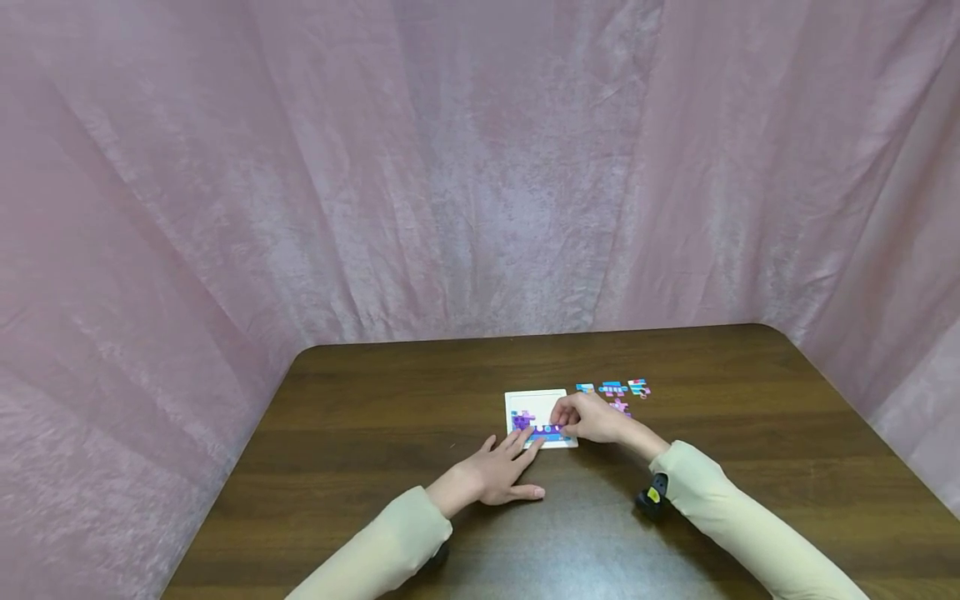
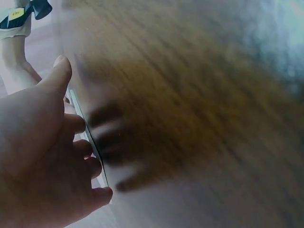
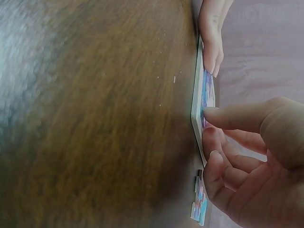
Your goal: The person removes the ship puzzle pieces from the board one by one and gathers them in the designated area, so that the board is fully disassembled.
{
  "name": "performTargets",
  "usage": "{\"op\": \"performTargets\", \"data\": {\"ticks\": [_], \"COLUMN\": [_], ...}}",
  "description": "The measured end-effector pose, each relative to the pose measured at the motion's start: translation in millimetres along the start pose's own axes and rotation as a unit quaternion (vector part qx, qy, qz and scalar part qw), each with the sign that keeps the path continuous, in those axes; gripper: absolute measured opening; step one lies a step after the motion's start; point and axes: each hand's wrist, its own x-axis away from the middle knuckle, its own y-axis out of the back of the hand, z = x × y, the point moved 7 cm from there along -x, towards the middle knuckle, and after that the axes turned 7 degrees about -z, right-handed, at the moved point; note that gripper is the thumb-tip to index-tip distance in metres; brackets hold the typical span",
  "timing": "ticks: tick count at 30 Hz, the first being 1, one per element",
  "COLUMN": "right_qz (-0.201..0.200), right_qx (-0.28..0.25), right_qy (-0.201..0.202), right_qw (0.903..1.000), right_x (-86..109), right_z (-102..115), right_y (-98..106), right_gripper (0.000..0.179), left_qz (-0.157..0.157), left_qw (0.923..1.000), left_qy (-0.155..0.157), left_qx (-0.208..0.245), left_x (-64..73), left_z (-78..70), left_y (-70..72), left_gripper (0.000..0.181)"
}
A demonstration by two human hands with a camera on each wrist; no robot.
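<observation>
Cream sleeve (image 1: pixel 408 533); left hand (image 1: pixel 501 477), fingers spread, tips on joined pieces (image 1: pixel 547 437). Tray (image 1: pixel 540 401): white, on table (image 1: pixel 405 417). Right hand (image 1: pixel 592 418): curled at tray's right side, thumb touching pieces; pinch, cannot tell. Loose pieces (image 1: pixel 613 388): beyond right hand, one part-hidden. Likely light, stiff; take by edges. Printed picture: too small to read.

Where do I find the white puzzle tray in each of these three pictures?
Head: the white puzzle tray lies right of centre, in the lower half.
Left wrist: left of centre, a thin, pale, slanting edge by the fingertips.
Right wrist: right of centre, seen nearly edge-on.
Shared landmark: the left hand, its fingers at the tray; below centre in head, large at left in left wrist, at the top in right wrist.
</observation>
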Motion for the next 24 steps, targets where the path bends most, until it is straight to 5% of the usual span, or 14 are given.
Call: {"op": "performTargets", "data": {"ticks": [24], "right_qz": [-0.020], "right_qx": [0.008], "right_qy": [0.003], "right_qw": [0.9998], "right_x": [-7.1], "right_z": [8.2], "right_y": [-2.8], "right_gripper": [0.012], "left_qz": [-0.002], "left_qw": [1.0000], "left_qy": [0.003], "left_qx": [-0.008], "left_x": [7.4], "left_z": [-5.1], "left_y": [3.7], "left_gripper": [0.081]}}
